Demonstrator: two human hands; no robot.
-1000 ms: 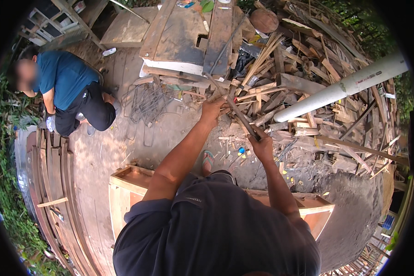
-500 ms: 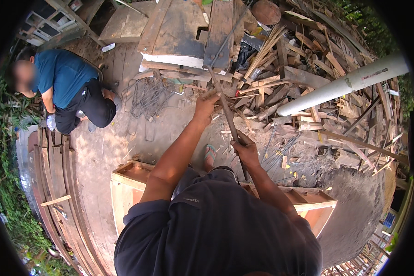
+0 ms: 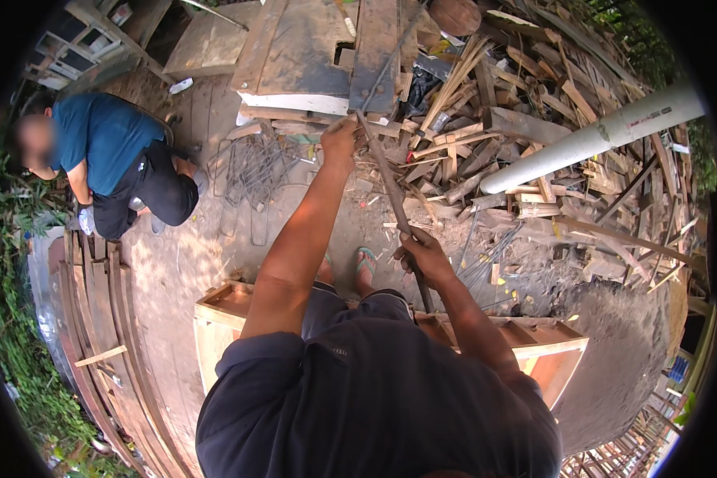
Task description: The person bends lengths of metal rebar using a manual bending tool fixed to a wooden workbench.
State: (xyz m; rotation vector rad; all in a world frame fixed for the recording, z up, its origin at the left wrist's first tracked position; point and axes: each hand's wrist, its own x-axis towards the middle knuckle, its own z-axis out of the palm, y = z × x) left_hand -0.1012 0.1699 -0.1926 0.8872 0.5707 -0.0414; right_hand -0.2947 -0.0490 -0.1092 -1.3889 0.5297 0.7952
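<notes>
A long rusty brown pipe (image 3: 389,185) slants across the middle, from the near edge of a wooden bench (image 3: 299,68) down toward my body. My left hand (image 3: 341,142), arm stretched forward, is closed at its far end, the fingertips partly hidden. Nearer to me, my right hand (image 3: 425,256) wraps around the lower part of the pipe. A thin dark metal rod (image 3: 387,68) lies over the bench top and meets the pipe's far end. The pipe's near end drops in front of a wooden frame (image 3: 534,336) with compartments, close to my legs.
Bent metal rods (image 3: 255,171) lie tangled on the ground before the bench. Scrap wood (image 3: 534,119) is heaped at the right, with a white pipe (image 3: 597,143) across it. Long planks (image 3: 103,319) lie at the left, where another person (image 3: 119,159) crouches. Thin rods (image 3: 490,259) lie right of my hand.
My left hand has slid forward along the pipe to its far end. My right hand stays on the lower part. The view has shifted slightly.
</notes>
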